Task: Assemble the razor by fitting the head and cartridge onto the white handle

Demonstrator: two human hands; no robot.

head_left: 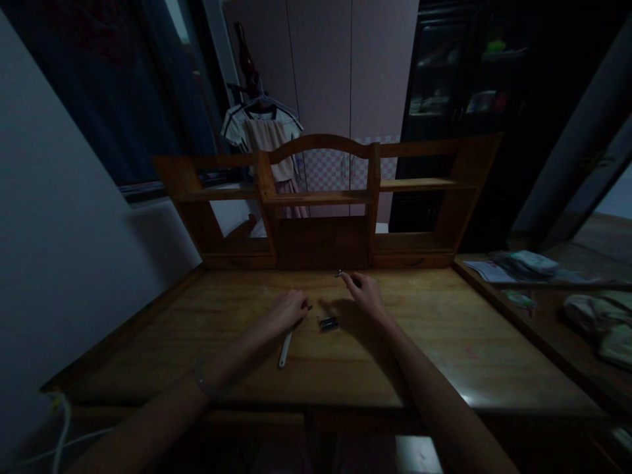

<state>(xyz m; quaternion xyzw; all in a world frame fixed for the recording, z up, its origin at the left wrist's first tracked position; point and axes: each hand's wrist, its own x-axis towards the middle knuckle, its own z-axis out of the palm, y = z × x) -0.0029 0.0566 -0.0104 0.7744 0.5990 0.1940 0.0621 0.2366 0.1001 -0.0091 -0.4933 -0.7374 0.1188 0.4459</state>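
My right hand (364,292) is raised a little over the wooden desk (197,349), its fingertips pinching a small shiny metal piece (340,273) whose kind I cannot make out. Lower and to the left, my left hand (291,307) is closed near the desktop. The tip of a small dark thin piece (310,307) pokes out from its fingers. A slim white handle-like strip (284,350) with a hole at its end lies partly hidden under that hand. Between the hands rests a small cluster of dark pieces (328,324), too dim to name.
A wooden shelf unit (320,197) with two small drawers runs along the desk's back edge. The wall (59,250) borders the left side. Papers (513,266) and a bag-like bundle (602,322) lie on the lower surface at the right. A white cable (64,428) hangs at the front left.
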